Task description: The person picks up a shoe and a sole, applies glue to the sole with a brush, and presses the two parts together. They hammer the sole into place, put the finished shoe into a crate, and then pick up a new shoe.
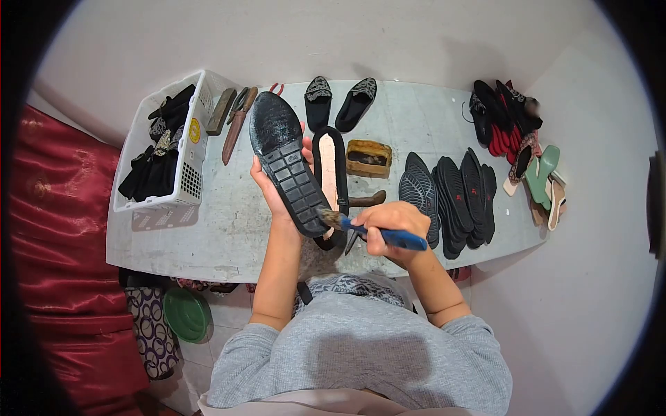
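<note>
My left hand grips a black shoe sole from beneath, its grid-patterned face turned up and its toe end pointing away. The toe part looks glossy and streaked. In my closed right hand is a blue-handled brush, its bristles at the heel end of the sole. A black shoe with a pale underside lies upside down on the table, just right of the sole and partly covered by it. Between that shoe and my right hand, the brown handle of a tool shows; its head is partly hidden.
A white basket of black shoes stands left on the table, beside several hand tools. Two patterned shoes sit at the back, near a brown block-like container. Stacked black soles and more footwear are right.
</note>
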{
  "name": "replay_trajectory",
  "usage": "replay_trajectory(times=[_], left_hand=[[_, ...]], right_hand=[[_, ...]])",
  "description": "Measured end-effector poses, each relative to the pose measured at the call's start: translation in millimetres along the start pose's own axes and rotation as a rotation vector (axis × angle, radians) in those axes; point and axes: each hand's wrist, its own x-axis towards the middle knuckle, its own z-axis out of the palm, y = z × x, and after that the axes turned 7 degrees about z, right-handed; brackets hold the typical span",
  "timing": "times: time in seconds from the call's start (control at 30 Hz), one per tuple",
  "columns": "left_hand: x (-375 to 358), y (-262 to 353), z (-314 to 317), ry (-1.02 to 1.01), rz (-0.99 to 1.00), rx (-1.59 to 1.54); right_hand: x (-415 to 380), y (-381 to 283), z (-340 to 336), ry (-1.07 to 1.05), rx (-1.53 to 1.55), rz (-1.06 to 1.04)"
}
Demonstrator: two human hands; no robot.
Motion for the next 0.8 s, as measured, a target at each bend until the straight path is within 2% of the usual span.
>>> replay_trajectory(times=[0.07,0.2,0.27,0.33,0.4,0.43,0.5,0.53,0.63,0.8], left_hand=[[1,-2,6,0.086,0.010,0.107],[-1,-1,9,0.007,-0.052,0.056],[0,3,8,0.106,0.020,0.102],[0,5,1,0.105,0.049,0.136],[1,7,-3,-0.006,0.042,0.037],[1,6,-2,0.014,0.035,0.002],[1,7,-2,0.019,0.028,-0.004],[1,7,-3,0.021,0.019,-0.012],[1,8,-1,-0.006,0.005,-0.035],[-2,9,-3,0.038,0.017,-0.047]], right_hand=[[-5,-1,8,-0.036,0.051,-0.059],[-5,2,10,-0.076,0.105,-0.157],[-5,11,3,-0.085,0.047,-0.147],[-3,12,-2,-0.094,-0.016,-0.139],[0,6,-7,-0.091,-0.005,-0.139],[0,5,-5,-0.091,-0.005,-0.138],[1,3,2,-0.106,0.212,-0.171],[0,3,3,-0.106,0.213,-0.172],[-2,6,2,-0.227,0.209,-0.094],[-1,13,-9,-0.192,0.211,-0.001]])
